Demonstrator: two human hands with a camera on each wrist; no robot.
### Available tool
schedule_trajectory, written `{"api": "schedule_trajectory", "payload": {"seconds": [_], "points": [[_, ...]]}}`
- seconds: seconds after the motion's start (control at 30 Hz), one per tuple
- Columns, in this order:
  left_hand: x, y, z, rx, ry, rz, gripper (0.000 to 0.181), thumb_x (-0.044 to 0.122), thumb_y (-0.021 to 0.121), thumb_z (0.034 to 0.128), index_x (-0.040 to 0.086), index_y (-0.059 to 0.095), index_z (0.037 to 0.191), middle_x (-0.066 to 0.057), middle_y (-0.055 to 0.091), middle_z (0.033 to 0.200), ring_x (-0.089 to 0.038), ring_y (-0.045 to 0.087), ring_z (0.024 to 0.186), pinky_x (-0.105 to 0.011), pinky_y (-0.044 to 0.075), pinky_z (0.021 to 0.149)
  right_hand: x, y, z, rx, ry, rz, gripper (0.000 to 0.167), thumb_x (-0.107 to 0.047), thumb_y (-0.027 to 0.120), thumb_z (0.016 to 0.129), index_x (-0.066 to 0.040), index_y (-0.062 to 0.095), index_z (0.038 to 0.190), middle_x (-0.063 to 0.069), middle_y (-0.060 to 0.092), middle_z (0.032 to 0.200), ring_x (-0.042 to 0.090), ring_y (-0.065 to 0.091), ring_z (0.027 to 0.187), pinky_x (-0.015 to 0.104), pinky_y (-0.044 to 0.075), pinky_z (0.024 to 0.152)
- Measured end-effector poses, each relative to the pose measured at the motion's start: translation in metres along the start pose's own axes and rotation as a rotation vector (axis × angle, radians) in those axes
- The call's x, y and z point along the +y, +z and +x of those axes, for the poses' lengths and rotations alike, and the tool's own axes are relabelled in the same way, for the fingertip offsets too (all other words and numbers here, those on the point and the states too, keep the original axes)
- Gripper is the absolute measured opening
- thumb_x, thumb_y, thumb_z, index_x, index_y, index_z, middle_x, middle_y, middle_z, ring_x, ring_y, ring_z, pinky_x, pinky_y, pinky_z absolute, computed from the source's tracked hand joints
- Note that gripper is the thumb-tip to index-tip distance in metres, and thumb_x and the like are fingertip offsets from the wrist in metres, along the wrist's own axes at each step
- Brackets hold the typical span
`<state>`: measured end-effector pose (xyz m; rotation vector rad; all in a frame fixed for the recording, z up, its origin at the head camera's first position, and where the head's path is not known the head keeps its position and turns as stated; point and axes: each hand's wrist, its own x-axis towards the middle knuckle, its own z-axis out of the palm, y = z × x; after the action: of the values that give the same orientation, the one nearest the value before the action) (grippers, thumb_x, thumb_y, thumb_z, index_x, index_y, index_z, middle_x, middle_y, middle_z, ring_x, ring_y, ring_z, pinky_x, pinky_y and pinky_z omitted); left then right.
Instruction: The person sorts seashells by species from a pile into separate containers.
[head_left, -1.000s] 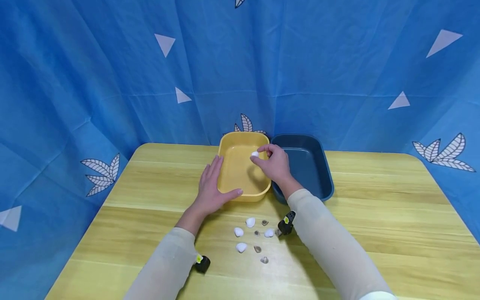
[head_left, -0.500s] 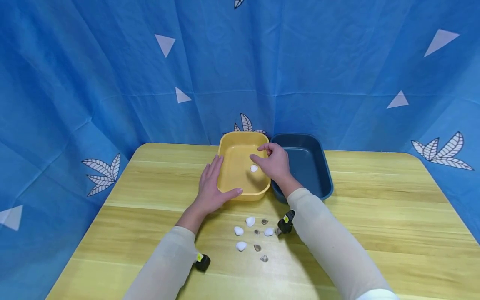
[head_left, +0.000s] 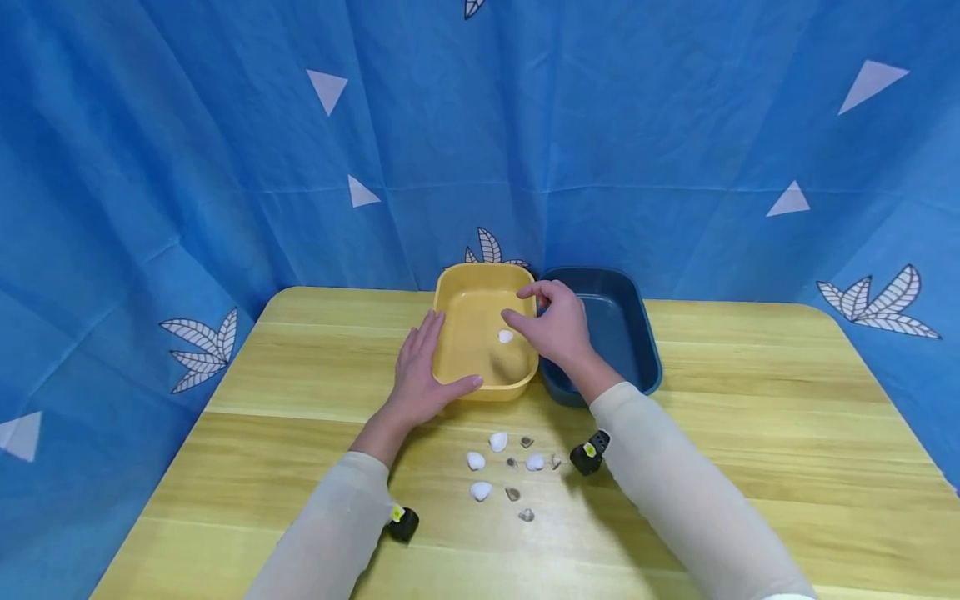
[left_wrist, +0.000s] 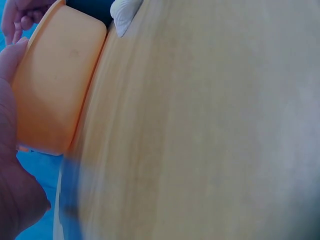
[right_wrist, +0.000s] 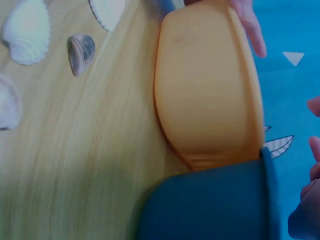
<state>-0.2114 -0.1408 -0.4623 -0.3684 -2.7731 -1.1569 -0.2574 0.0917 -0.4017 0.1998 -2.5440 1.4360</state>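
Note:
A white shell (head_left: pixel 506 336) lies inside the yellow bin (head_left: pixel 486 387). The left hand (head_left: pixel 422 379) rests on this bin's left side and front rim, fingers straight and thumb spread. Above the right rim hovers the right hand (head_left: pixel 557 323), thumb and forefinger parted with nothing between them. On the table in front are several white shells (head_left: pixel 481 491) and several small brown shells (head_left: pixel 513 494). The left wrist view shows the left thumb at the rim of the orange-looking bin (left_wrist: pixel 57 75); in the right wrist view, fingertips of the right hand (right_wrist: pixel 311 185) show at the right edge.
A dark blue bin (head_left: pixel 651 367) stands against the yellow bin's right side, partly behind the right hand and forearm. Behind the wooden table (head_left: pixel 750 400) hangs a blue curtain (head_left: pixel 637 125) with printed leaves and triangles.
The right hand has let go of the white shell, which dropped into the yellow bin. That hand has since shifted slightly right. The left hand stays at the bin.

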Motion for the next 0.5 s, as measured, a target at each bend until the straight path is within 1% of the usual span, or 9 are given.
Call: {"api": "schedule_trajectory", "payload": {"seconds": [0.13, 0.23, 0.3, 0.37, 0.43, 0.5], "points": [[0.002, -0.001, -0.001, 0.004, -0.009, -0.009, 0.114, 0.064, 0.075, 0.0774, 0.028, 0.008, 0.162, 0.003, 0.002, 0.167, -0.039, 0.001, 0.149, -0.06, 0.005, 0.115, -0.006, -0.008, -0.01, -0.01, -0.054, 0.024, 0.032, -0.03, 0.082, 0.083, -0.012, 0.069, 0.105, 0.02, 0.051, 0.095, 0.032, 0.047, 0.09, 0.04, 0.038, 0.067], [0.002, -0.002, -0.001, 0.003, -0.008, -0.006, 0.114, 0.063, 0.075, 0.0773, 0.027, 0.008, 0.162, 0.003, 0.002, 0.167, -0.039, 0.002, 0.149, -0.06, 0.006, 0.115, -0.01, -0.013, -0.02, -0.017, -0.101, 0.032, 0.032, -0.028, 0.083, 0.082, -0.011, 0.069, 0.105, 0.016, 0.05, 0.09, 0.035, 0.048, 0.091, 0.04, 0.037, 0.066], [0.002, -0.001, -0.001, 0.004, -0.002, -0.005, 0.114, 0.062, 0.076, 0.0775, 0.026, 0.009, 0.162, 0.003, 0.002, 0.167, -0.039, 0.002, 0.149, -0.061, 0.005, 0.115, -0.012, -0.015, -0.027, -0.018, -0.133, 0.027, 0.032, -0.027, 0.084, 0.081, -0.011, 0.069, 0.105, 0.012, 0.049, 0.087, 0.033, 0.048, 0.088, 0.039, 0.037, 0.065], [0.001, -0.001, -0.001, 0.005, 0.001, -0.005, 0.113, 0.061, 0.076, 0.0777, 0.026, 0.009, 0.162, 0.002, 0.003, 0.167, -0.039, 0.002, 0.149, -0.06, 0.005, 0.115, -0.013, -0.018, -0.034, -0.018, -0.161, 0.013, 0.032, -0.027, 0.084, 0.081, -0.011, 0.069, 0.105, 0.007, 0.047, 0.084, 0.028, 0.047, 0.084, 0.039, 0.037, 0.064], [0.001, -0.001, -0.001, 0.007, 0.005, -0.004, 0.113, 0.06, 0.076, 0.0778, 0.025, 0.01, 0.162, 0.001, 0.003, 0.167, -0.039, 0.002, 0.149, -0.06, 0.005, 0.115, -0.014, -0.021, -0.041, -0.018, -0.186, 0.003, 0.032, -0.027, 0.085, 0.081, -0.011, 0.07, 0.105, 0.004, 0.047, 0.083, 0.023, 0.046, 0.083, 0.038, 0.037, 0.064], [0.001, -0.001, -0.001, 0.007, 0.007, -0.006, 0.113, 0.06, 0.076, 0.078, 0.025, 0.01, 0.162, 0.0, 0.004, 0.167, -0.039, 0.002, 0.149, -0.06, 0.005, 0.115, -0.014, -0.024, -0.049, -0.019, -0.205, -0.003, 0.032, -0.026, 0.085, 0.08, -0.011, 0.071, 0.104, 0.003, 0.047, 0.082, 0.021, 0.046, 0.082, 0.038, 0.038, 0.065]]}}
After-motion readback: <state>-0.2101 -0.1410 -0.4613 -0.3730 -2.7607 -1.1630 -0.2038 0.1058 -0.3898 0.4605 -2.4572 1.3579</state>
